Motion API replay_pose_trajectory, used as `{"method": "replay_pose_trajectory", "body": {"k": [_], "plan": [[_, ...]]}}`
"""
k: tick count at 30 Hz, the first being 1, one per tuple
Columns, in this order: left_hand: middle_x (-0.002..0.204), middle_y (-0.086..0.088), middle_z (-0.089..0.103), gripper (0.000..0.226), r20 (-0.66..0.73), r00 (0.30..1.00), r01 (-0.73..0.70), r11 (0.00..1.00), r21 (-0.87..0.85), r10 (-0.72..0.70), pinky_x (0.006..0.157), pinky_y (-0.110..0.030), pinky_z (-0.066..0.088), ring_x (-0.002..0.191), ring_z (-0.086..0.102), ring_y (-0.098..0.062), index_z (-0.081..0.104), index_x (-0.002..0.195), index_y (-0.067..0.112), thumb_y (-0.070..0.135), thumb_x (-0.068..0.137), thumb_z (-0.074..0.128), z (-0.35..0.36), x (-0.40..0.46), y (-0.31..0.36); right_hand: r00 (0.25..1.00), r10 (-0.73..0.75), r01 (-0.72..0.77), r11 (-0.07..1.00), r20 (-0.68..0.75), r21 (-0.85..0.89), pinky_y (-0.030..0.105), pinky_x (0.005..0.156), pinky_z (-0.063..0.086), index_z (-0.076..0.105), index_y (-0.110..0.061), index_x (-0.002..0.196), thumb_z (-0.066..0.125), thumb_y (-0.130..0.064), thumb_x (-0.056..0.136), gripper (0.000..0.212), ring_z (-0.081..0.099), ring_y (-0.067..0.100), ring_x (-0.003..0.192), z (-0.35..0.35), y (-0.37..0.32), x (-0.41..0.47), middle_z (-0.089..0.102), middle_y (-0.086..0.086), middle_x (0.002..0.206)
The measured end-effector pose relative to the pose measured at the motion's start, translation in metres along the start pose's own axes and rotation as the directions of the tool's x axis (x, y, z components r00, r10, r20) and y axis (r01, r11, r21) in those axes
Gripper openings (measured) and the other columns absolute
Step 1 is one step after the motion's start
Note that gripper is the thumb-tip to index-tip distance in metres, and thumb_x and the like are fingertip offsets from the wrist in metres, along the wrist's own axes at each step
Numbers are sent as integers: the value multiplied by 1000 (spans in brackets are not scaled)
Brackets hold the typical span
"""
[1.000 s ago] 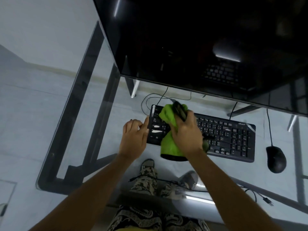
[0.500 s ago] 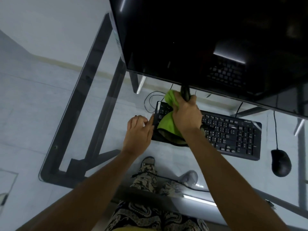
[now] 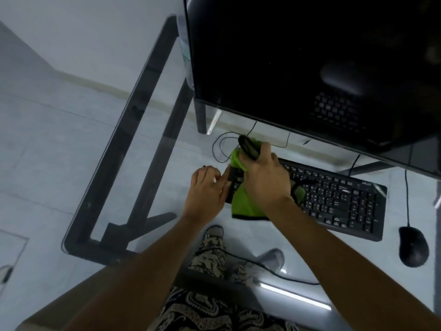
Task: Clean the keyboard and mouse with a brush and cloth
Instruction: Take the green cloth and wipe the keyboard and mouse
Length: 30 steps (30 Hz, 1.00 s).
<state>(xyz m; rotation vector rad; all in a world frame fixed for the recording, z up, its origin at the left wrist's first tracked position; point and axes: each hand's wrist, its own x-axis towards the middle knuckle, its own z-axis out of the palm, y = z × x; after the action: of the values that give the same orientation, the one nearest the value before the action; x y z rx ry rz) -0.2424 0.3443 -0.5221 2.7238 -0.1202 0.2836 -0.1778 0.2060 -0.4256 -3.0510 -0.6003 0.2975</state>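
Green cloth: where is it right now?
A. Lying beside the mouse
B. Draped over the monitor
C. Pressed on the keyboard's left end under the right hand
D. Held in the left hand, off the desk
C: the green cloth lies over the left end of the keyboard beneath the right hand, while the left hand touches that end's edge.

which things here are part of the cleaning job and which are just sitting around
In use: keyboard, green cloth, brush, mouse, right hand, left hand.

Just there: monitor, glass desk, cables.
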Motion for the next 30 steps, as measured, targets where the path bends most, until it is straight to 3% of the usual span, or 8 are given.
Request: {"method": "replay_pose_trajectory", "body": {"k": [3,8,14,16,20,24,27,30], "plan": [[92,-8,54,37,-1,1000,3,1000,-5,-3,83,-42,46,87,49,-24,59,127,14,27,97,42,-1,1,1,999,-37,38,999,19,-29,40,60,55,60,-23,117,59,-10,85,35,55,34,94,-1,2,-2,42,17,118],[92,-8,55,41,-6,1000,2,1000,7,-2,84,-38,45,88,52,-24,56,134,15,28,97,41,-1,1,0,994,108,-110,991,-33,-75,46,86,46,67,-19,107,52,-10,85,29,49,38,103,-6,-3,51,41,19,125],[91,-8,54,36,-15,1000,0,1000,-8,0,82,-41,46,88,46,-22,62,122,14,29,97,42,-2,1,0,997,1,1,1000,-81,20,44,65,57,70,-19,100,66,-9,79,23,57,37,83,9,-1,-8,50,19,105],[91,-7,54,36,-9,1000,-1,1000,-1,1,83,-40,46,88,46,-21,61,124,15,28,97,43,-3,1,0,995,-18,20,1000,-96,21,44,68,56,70,-20,101,66,-8,78,25,56,37,85,7,1,9,50,18,107],[91,-7,54,43,16,1000,-11,1000,22,10,85,-38,44,87,50,-22,55,134,16,23,94,39,-3,1,0,986,134,-131,991,-97,29,43,79,48,70,-21,105,58,-9,83,28,51,36,98,4,-4,53,45,16,118],[91,-7,54,37,-10,1000,5,1000,4,-5,83,-39,46,87,50,-22,62,125,16,24,95,42,-3,0,1,981,52,-25,990,-186,141,48,79,52,71,-24,107,64,-5,77,36,53,39,96,19,-5,8,50,18,113],[91,-7,54,33,-13,1000,0,1000,-13,0,83,-40,46,88,49,-23,64,120,16,29,97,44,-3,0,1,980,-19,45,991,-198,124,46,77,52,67,-30,116,66,-5,77,46,53,39,93,26,7,-2,52,18,112],[92,-7,53,39,28,1000,-1,1000,3,1,85,-38,44,88,49,-22,60,127,16,27,94,43,-4,2,0,976,73,-52,993,-205,108,47,79,51,66,-27,118,60,-6,82,43,52,41,96,21,10,41,50,20,117]]}}
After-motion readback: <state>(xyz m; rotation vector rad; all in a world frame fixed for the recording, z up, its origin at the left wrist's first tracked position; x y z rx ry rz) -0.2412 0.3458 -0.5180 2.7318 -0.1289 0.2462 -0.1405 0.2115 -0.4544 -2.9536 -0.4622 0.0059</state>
